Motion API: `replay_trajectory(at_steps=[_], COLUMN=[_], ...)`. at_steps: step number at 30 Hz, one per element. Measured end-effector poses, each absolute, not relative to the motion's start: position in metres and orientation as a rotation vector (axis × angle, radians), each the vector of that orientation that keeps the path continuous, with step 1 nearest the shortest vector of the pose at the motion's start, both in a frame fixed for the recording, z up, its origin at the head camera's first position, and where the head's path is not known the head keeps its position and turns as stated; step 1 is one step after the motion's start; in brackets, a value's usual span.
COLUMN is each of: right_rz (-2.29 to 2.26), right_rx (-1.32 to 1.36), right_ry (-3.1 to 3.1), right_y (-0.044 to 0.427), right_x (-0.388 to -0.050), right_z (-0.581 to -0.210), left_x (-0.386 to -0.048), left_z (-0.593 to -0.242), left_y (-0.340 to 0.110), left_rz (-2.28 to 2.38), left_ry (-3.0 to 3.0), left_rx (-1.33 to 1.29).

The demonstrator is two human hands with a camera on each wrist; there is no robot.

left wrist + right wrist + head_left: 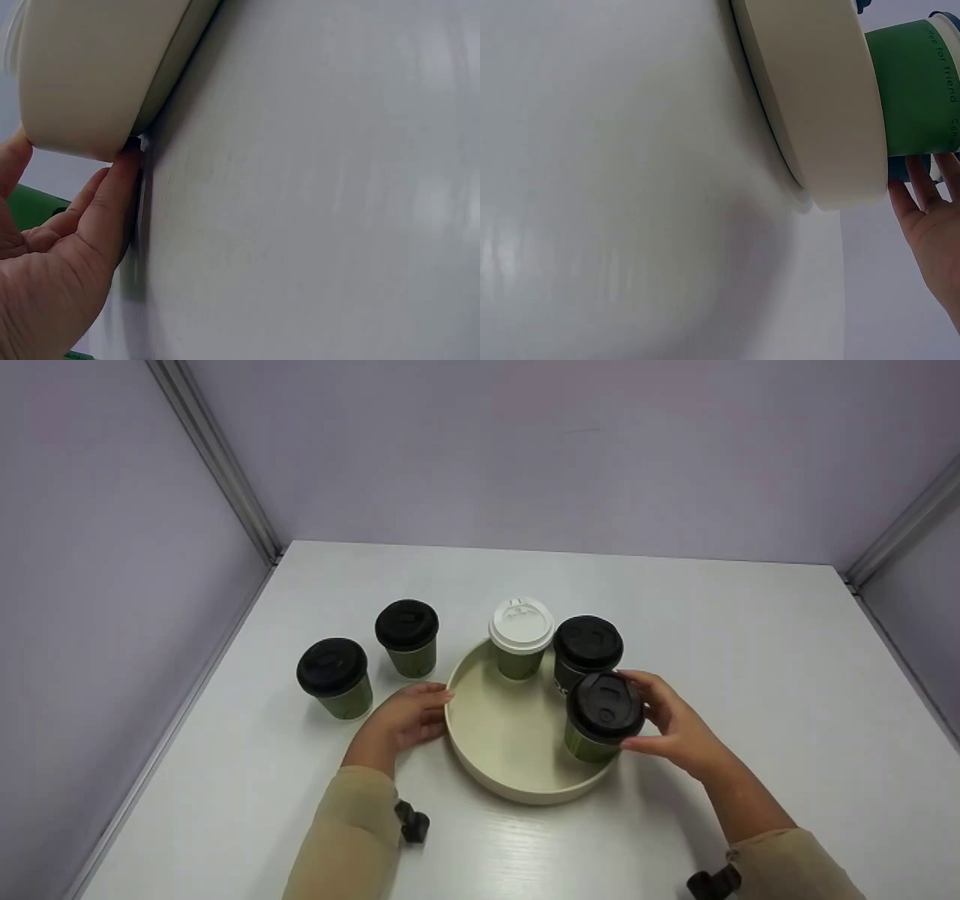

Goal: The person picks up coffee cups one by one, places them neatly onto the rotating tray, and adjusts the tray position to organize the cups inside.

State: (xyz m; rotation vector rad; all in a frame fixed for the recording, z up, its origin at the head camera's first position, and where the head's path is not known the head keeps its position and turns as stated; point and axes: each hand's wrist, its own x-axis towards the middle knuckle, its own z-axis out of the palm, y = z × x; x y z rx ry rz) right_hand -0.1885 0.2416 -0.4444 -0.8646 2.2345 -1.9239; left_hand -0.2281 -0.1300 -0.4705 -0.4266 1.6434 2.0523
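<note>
A round cream tray (495,735) with a low wall stands on the white table. My left hand (412,712) holds its left side, thumb at the rim and fingers low by the base; the left wrist view shows this hand (75,232) against the tray wall (90,82). On the tray's right side is a green paper cup (592,746) with a black lid, and my right hand (667,727) grips it between thumb and fingers. A white-lidded cup (521,637) and another black-lidded cup (587,645) stand toward the tray's back.
Two more green cups with black lids, one nearer (337,679) and one farther back (409,637), stand on the table left of the tray. Pale walls (480,457) border the table (750,645) at the back and sides.
</note>
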Motion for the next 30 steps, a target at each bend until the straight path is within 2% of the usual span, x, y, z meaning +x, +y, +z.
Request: replay_trajectory(at_steps=[14,30], right_rz=[-1.98,-2.034], right_rx=[-0.926,-0.791], right_ry=[2.206,2.276], right_y=[0.25,0.263], right_x=[-0.192,-0.192], right_z=[-0.44,-0.439], left_x=[-0.231,-0.233], left_z=[-0.47,-0.47], left_y=[-0.13,-0.13], left_rz=[2.054,2.037], left_ry=[1.658,1.698], left_rx=[-0.448,-0.44])
